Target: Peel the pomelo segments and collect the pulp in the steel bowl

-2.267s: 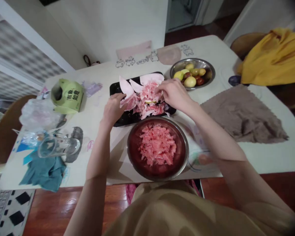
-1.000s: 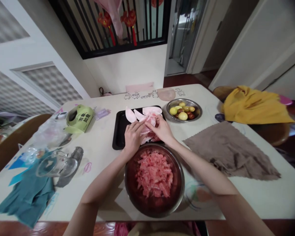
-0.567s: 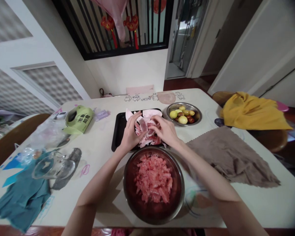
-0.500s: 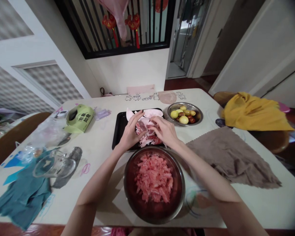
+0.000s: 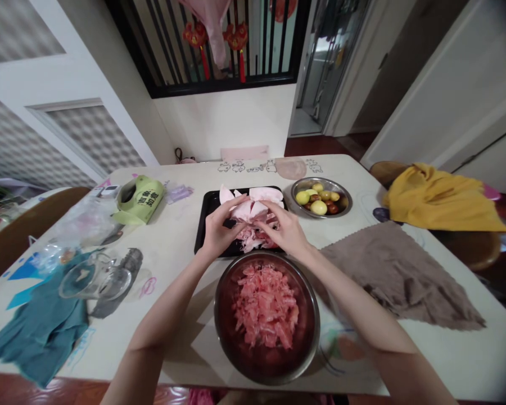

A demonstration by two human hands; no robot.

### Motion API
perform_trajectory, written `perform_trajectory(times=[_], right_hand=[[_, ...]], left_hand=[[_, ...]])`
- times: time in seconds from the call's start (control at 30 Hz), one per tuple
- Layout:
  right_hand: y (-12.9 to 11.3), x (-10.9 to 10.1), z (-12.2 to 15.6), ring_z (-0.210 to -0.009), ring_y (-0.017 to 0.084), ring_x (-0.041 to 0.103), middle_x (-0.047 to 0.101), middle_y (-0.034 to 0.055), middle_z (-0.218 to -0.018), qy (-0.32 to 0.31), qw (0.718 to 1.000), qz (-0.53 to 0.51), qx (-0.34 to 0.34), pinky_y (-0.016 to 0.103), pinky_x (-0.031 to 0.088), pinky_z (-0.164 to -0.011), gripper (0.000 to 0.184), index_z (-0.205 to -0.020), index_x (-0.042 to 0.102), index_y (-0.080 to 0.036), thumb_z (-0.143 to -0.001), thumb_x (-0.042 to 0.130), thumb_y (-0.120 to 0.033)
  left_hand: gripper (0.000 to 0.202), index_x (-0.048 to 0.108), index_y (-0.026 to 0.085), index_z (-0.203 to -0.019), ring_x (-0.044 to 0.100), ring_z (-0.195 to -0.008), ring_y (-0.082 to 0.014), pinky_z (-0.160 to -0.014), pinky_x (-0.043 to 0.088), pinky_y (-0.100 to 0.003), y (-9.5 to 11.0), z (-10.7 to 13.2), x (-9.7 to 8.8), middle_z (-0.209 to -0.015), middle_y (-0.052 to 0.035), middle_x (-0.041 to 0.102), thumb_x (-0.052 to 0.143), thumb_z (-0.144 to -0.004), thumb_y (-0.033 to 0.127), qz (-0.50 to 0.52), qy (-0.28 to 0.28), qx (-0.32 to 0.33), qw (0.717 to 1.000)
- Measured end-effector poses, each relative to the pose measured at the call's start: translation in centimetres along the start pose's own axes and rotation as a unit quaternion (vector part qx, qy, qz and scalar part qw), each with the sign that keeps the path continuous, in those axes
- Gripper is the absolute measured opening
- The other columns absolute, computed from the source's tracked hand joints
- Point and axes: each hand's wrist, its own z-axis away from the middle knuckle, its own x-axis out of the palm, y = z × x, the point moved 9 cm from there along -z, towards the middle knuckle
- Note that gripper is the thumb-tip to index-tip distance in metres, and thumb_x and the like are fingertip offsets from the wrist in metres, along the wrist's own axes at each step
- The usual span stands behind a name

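Observation:
My left hand and my right hand meet over a black tray, and together they grip a pale pink piece of pomelo lifted a little above the heap of pink peel and membrane scraps on the tray. Both hands have their fingers curled around this piece. Just in front of the tray, close to me, stands a steel bowl filled with peeled pink pomelo flesh.
A smaller steel bowl of green and red fruits sits right of the tray. A brown cloth lies at right, a yellow cloth on a chair. At left are a green tissue pack, plastic bags, a glass jug and a teal cloth.
Both hands came together over the tray and lifted a pale pink piece from the heap. The camera tilted up, so more of the room shows.

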Motion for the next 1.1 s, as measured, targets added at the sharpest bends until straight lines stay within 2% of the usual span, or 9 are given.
perform_trajectory(times=[0.1,0.2,0.33,0.53,0.63,0.77,0.9,1.1], right_hand=[[0.1,0.1,0.0,-0.108,0.025,0.073,0.07,0.0124,-0.133,0.007,1.0,0.0,0.001,0.039,0.061,-0.094,0.043,-0.136,0.06,-0.021,-0.095,0.064,-0.036],[0.2,0.5,-0.1,-0.105,0.024,0.074,0.073,0.012,-0.128,-0.013,1.0,-0.005,-0.01,0.042,0.06,-0.097,0.043,-0.137,0.059,-0.021,-0.096,0.061,-0.033],[0.9,1.0,-0.2,-0.106,0.024,0.073,0.074,0.0108,-0.124,-0.057,0.998,-0.014,0.0,0.043,0.059,-0.098,0.046,-0.14,0.056,-0.021,-0.096,0.059,-0.034],[1.1,1.6,-0.1,-0.095,0.022,0.073,0.073,0.0114,-0.12,-0.097,0.995,0.011,0.0,0.04,0.059,-0.091,0.051,-0.145,0.049,-0.018,-0.096,0.055,-0.031],[1.2,2.1,0.0,-0.104,0.026,0.072,0.07,0.0155,-0.125,-0.086,0.995,0.044,-0.015,0.043,0.059,-0.093,0.056,-0.146,0.044,-0.015,-0.092,0.054,-0.022],[1.0,3.0,0.3,-0.122,0.029,0.065,0.064,0.0169,-0.133,-0.07,0.994,0.083,-0.029,0.045,0.056,-0.099,0.061,-0.142,0.043,-0.018,-0.082,0.054,-0.01],[0.6,3.4,0.2,-0.121,0.031,0.064,0.065,0.0166,-0.127,-0.081,0.99,0.109,-0.048,0.047,0.055,-0.099,0.056,-0.137,0.044,-0.018,-0.083,0.053,-0.008],[0.8,4.0,-0.1,-0.114,0.03,0.066,0.067,0.0159,-0.118,-0.118,0.975,0.177,-0.069,0.045,0.056,-0.094,0.041,-0.129,0.048,-0.017,-0.09,0.048,-0.007]], left_hand=[[0.06,0.051,0.024,-0.146,0.063,-0.131,-0.0266,-0.105,0.057,-0.041,-0.8,0.1,1.0,-0.14,-0.0149,0.064,0.072,-0.092,0.038,0.009,-0.02,-0.034,0.999],[0.051,0.056,0.021,-0.139,0.063,-0.131,-0.026,-0.112,0.052,-0.042,-0.9,0.1,1.9,-0.14,-0.0146,0.065,0.071,-0.093,0.038,0.008,-0.049,-0.022,0.999],[0.048,0.055,0.021,-0.14,0.063,-0.131,-0.0256,-0.113,0.051,-0.04,-1.2,0.2,2.2,-0.14,-0.0144,0.065,0.067,-0.095,0.034,-0.001,-0.076,-0.016,0.997],[0.051,0.052,0.021,-0.143,0.06,-0.134,-0.0249,-0.114,0.049,-0.039,-1.7,0.5,2.5,-0.143,-0.0146,0.062,0.066,-0.095,0.027,-0.016,-0.1,-0.006,0.995],[0.055,0.049,0.021,-0.145,0.06,-0.134,-0.0251,-0.116,0.048,-0.04,-1.6,0.8,3.1,-0.143,-0.0136,0.062,0.066,-0.092,0.022,-0.029,-0.106,0.002,0.994],[0.061,0.047,0.022,-0.146,0.061,-0.132,-0.0272,-0.113,0.05,-0.043,-1.0,1.3,3.9,-0.141,-0.0137,0.063,0.07,-0.09,0.024,-0.066,-0.111,0.02,0.991],[0.058,0.047,0.022,-0.144,0.063,-0.128,-0.0272,-0.109,0.053,-0.04,-0.9,1.5,4.2,-0.137,-0.0132,0.064,0.069,-0.09,0.026,-0.095,-0.113,0.013,0.989],[0.051,0.045,0.02,-0.142,0.064,-0.126,-0.0275,-0.104,0.055,-0.037,-1.2,1.5,4.7,-0.134,-0.0145,0.064,0.058,-0.093,0.019,-0.151,-0.15,0.028,0.977]])
